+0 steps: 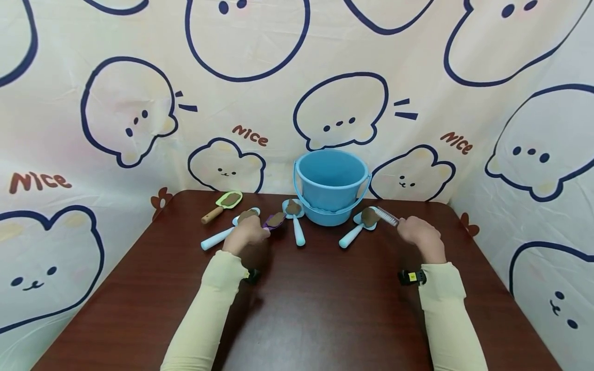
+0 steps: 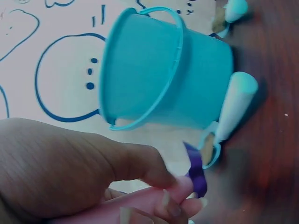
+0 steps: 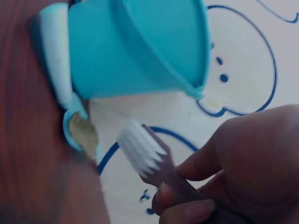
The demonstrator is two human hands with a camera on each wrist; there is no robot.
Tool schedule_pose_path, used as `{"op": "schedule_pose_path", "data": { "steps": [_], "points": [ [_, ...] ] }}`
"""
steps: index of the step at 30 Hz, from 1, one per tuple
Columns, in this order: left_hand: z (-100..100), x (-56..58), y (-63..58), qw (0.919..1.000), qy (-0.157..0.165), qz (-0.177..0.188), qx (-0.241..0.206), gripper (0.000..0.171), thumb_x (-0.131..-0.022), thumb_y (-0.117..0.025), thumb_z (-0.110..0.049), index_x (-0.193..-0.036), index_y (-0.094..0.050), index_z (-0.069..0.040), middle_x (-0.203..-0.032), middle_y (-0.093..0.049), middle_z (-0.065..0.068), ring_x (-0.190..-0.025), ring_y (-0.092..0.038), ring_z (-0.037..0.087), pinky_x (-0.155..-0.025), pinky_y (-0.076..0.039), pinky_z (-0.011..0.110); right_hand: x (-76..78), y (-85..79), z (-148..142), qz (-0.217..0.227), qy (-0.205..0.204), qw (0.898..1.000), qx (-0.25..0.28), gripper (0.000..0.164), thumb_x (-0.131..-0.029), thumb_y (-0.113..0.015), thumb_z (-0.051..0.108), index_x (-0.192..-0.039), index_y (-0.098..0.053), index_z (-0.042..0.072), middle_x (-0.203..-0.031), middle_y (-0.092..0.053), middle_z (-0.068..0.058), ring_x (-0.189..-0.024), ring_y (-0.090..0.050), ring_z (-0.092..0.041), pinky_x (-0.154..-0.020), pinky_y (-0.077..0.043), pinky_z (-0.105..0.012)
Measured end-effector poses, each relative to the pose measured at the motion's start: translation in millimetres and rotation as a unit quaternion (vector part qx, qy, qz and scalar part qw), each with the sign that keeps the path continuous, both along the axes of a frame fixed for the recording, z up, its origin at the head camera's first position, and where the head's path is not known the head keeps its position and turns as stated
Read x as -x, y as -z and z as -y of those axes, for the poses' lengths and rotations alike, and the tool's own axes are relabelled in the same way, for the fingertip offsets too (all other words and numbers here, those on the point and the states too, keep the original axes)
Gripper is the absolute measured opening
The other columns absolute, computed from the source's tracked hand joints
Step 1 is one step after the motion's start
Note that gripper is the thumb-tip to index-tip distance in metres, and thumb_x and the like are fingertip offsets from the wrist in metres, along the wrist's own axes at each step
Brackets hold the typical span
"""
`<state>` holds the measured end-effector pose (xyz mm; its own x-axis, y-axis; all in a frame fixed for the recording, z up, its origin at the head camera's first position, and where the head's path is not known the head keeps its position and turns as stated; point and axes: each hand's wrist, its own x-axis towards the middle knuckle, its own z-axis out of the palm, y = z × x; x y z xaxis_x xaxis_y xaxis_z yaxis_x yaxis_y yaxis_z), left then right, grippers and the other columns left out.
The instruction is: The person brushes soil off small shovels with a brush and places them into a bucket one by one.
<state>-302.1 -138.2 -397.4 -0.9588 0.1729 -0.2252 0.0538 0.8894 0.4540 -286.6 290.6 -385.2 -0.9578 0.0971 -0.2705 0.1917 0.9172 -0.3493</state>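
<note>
Head view: both arms point(image 1: 204, 314) stretched forward, left hand point(image 1: 245, 236) pinching a purple scoop point(image 2: 197, 176), right hand point(image 1: 421, 234) pinching a brush point(image 3: 161, 171)

Table point(image 1: 325, 309): open room across the middle and along the right edge. Obstacles by the far edge: blue bucket point(image 1: 330, 195) mid-edge, blue scoop point(image 1: 298, 232) at its left, slanted scoop point(image 1: 351, 236) at its right, purple scoop point(image 1: 266, 225) and brush point(image 1: 387, 216) held outward of these, green scoop point(image 1: 222, 207) near the left corner. Passage: bare gap fronting the bucket.
</note>
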Motion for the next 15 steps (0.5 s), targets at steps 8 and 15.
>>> {"op": "schedule_pose_path", "data": {
  "steps": [8,15],
  "points": [
    [-7.2,-9.4,-13.9,0.9998,0.018,-0.003,0.009,0.031,-0.091,-0.075,-0.025,-0.076,-0.063,-0.001,-0.065,-0.044,0.002,-0.063,-0.046,0.018,-0.057,-0.04,0.029,-16.0,-22.3,21.9,-0.021,-0.053,0.998,-0.005,0.041,-0.108,-0.031,0.029,-0.103,-0.055,-0.004,-0.08,-0.048,-0.013,-0.072,-0.05,-0.026,-0.065,-0.041,-0.038],
    [-20.0,-13.4,-19.5,0.9997,0.022,-0.01,-0.006,0.028,-0.089,-0.079,-0.024,-0.07,-0.074,-0.005,-0.059,-0.06,0.005,-0.058,-0.057,0.021,-0.052,-0.042,0.028,-28.0,-32.8,46.1,-0.05,-0.084,0.995,-0.004,0.039,-0.108,-0.035,0.024,-0.102,-0.059,-0.006,-0.08,-0.05,-0.013,-0.071,-0.052,-0.027,-0.064,-0.042,-0.038]
  ]
}}
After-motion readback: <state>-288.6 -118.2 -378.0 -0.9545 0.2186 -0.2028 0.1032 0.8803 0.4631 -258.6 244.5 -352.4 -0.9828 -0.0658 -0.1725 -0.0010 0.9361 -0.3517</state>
